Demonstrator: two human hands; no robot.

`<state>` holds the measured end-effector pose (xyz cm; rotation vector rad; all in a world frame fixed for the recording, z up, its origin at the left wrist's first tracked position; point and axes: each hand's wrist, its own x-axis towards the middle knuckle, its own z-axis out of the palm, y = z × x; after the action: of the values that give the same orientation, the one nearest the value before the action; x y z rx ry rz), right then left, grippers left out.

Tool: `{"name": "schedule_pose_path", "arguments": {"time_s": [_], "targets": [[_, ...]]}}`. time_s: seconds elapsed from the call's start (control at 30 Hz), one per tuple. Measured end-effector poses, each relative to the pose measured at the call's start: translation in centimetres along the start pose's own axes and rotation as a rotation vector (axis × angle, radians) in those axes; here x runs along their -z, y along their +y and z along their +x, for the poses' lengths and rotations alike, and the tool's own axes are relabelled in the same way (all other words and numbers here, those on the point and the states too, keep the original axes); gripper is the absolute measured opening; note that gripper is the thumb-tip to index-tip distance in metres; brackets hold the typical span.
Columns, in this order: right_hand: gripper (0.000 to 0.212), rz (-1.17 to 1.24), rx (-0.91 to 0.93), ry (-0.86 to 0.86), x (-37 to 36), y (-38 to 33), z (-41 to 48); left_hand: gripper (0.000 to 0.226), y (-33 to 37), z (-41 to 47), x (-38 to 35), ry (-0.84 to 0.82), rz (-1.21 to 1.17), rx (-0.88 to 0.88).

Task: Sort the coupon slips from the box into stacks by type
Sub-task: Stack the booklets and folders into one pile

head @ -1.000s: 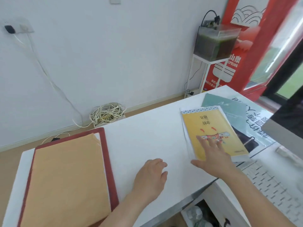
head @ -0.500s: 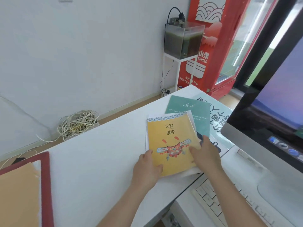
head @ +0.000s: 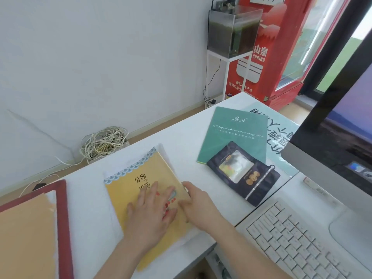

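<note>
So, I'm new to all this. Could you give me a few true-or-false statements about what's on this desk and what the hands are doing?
1. The left hand lies flat on the yellow box. True.
2. The dark pouch lies on the keyboard. False: it lies on the white desk beside the keyboard, overlapping the near end of the green booklet.
3. A coil of cable sits on the floor by the wall. True.
4. The green booklet is under the left hand. False: it lies untouched, to the right of the yellow box.
</note>
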<state>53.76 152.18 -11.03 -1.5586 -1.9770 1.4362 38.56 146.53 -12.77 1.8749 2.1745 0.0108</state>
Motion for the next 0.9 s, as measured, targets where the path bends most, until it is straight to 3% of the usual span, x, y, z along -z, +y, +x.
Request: {"name": "schedule_pose_path", "arguments": {"time_s": [0.13, 0.2, 0.27, 0.33, 0.4, 0.6, 0.7, 0.9], "targets": [[0.050, -0.578, 0.067, 0.260, 4.9, 1.1, 0.1, 0.058, 0.1, -0.2, 0.3, -0.168, 0.047, 0.049], [0.066, -0.737, -0.087, 0.323, 8.5, 2.6, 0.3, 0.053, 0.7, 0.4, 1.5, -0.205, 0.070, 0.052], [0.088, -0.745, -0.269, 0.282, 10.9, 4.2, 1.0, 0.048, 2.1, 1.8, 2.5, -0.110, 0.107, -0.030], [0.100, -0.738, -0.340, 0.236, 11.7, 5.4, 1.7, 0.040, 4.4, 4.5, 2.9, 0.033, -0.080, -0.131], [0.104, -0.745, -0.349, 0.239, 12.1, 5.9, 2.2, 0.038, 7.5, 8.5, 3.2, 0.074, -0.267, -0.132], [0.109, -0.732, -0.315, 0.337, 12.4, 6.8, 2.4, 0.044, 13.4, 18.7, 3.9, -0.017, -0.325, 0.157], [0.109, -0.712, -0.290, 0.367, 12.5, 7.0, 2.5, 0.042, 12.8, 20.7, 4.0, -0.093, -0.551, 0.281], [0.122, -0.590, -0.329, 0.389, 13.0, 7.6, 2.7, 0.023, 12.6, 21.1, 4.6, -0.145, -0.900, 0.311]]}}
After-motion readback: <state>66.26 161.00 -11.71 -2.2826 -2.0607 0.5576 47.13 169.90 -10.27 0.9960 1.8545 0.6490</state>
